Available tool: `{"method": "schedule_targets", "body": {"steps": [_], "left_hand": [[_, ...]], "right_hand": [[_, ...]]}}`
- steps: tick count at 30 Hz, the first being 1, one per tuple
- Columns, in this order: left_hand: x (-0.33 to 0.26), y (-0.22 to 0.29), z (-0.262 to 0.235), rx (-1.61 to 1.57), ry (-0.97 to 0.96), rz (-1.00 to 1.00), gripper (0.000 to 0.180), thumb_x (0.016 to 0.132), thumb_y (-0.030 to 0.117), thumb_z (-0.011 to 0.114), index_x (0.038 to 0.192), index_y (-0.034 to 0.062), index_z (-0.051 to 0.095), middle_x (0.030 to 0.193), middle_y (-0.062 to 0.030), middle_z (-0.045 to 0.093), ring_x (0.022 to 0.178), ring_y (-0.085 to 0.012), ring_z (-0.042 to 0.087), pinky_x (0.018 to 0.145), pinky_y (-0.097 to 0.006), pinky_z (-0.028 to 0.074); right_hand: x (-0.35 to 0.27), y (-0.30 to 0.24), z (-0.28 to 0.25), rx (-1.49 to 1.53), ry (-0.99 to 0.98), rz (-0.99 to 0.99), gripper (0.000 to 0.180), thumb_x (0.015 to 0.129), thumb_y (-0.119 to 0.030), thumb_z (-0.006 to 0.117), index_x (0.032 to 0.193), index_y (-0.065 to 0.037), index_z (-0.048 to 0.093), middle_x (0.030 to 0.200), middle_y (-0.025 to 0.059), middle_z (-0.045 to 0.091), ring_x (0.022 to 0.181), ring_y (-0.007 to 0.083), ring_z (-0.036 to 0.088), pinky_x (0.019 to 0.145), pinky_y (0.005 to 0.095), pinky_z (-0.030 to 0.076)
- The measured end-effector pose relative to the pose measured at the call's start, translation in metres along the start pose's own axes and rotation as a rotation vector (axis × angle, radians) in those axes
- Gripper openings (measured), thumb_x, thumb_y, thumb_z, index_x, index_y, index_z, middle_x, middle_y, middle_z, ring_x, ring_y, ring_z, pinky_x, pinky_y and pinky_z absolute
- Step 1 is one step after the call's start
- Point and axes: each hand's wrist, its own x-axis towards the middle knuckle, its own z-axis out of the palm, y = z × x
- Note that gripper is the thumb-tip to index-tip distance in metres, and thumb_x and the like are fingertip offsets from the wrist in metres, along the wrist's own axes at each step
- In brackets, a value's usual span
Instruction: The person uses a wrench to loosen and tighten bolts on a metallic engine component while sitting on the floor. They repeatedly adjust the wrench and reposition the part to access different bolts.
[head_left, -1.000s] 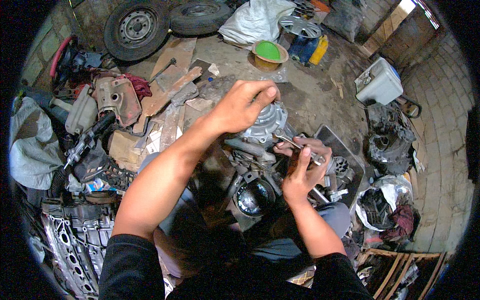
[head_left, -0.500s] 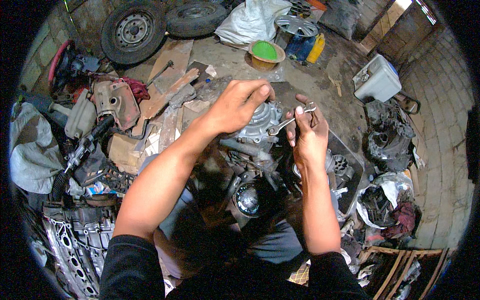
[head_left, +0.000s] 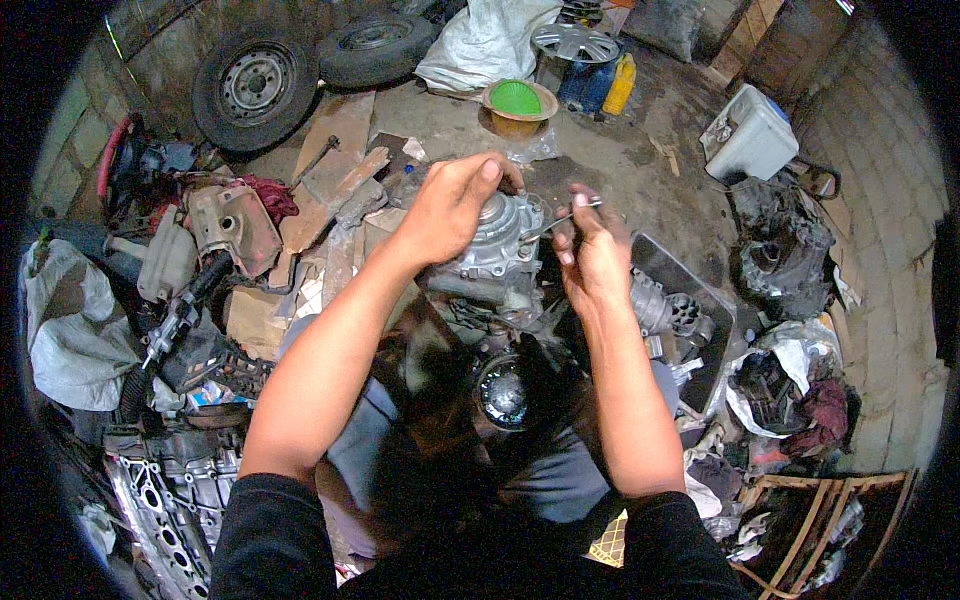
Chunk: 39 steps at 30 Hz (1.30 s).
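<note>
1. Centrally, the left hand (head_left: pixel 450 205) lies over the top of a grey cast-metal housing (head_left: pixel 495 250), fingers curled down around its upper edge in a closed grip.
2. Just to the right, the right hand (head_left: pixel 590 262) pinches a thin metal wrench (head_left: pixel 562 215) between thumb and fingers; its far end touches the housing's side.
3. Below the housing sits a dark round part (head_left: pixel 505 392), held between the person's knees above the floor.
4. A flat grey tray (head_left: pixel 700 300) with a ribbed metal piece (head_left: pixel 665 312) lies just beside the right hand.
5. Two tyres (head_left: pixel 255 85) lean at the far left wall; a green-lined bowl (head_left: pixel 518 102) and a white plastic box (head_left: pixel 748 135) stand well apart on the floor.
</note>
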Motion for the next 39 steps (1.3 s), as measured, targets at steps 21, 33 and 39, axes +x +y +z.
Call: {"method": "schedule_targets", "body": {"steps": [21, 33, 39], "left_hand": [[-0.004, 0.004, -0.001, -0.011, 0.014, 0.045, 0.06, 0.109, 0.048, 0.037, 0.097, -0.003, 0.067, 0.09, -0.0182, 0.071, 0.091, -0.0313, 0.071, 0.084, -0.039, 0.052], [-0.004, 0.005, -0.003, -0.01, 0.016, 0.038, 0.051, 0.109, 0.04, 0.042, 0.098, -0.0025, 0.067, 0.089, -0.0184, 0.071, 0.088, -0.03, 0.071, 0.082, -0.039, 0.053], [-0.004, 0.01, -0.006, 0.067, -0.064, -0.051, 0.072, 0.108, 0.055, 0.026, 0.104, -0.0019, 0.07, 0.098, -0.0181, 0.073, 0.098, -0.0314, 0.069, 0.094, -0.04, 0.049]], "right_hand": [[-0.08, 0.021, -0.022, -0.867, -0.447, -1.223, 0.029, 0.079, 0.013, 0.067, 0.107, 0.005, 0.068, 0.103, 0.0235, 0.073, 0.095, 0.0357, 0.075, 0.081, 0.0408, 0.062], [-0.084, 0.026, -0.02, -1.002, -0.533, -1.28, 0.036, 0.071, -0.002, 0.076, 0.107, 0.003, 0.072, 0.117, 0.0253, 0.069, 0.094, 0.0352, 0.074, 0.077, 0.0418, 0.063], [-0.084, 0.026, -0.02, -0.963, -0.529, -1.208, 0.03, 0.078, 0.003, 0.071, 0.108, 0.003, 0.068, 0.112, 0.0232, 0.07, 0.099, 0.0358, 0.073, 0.081, 0.0431, 0.062]]}}
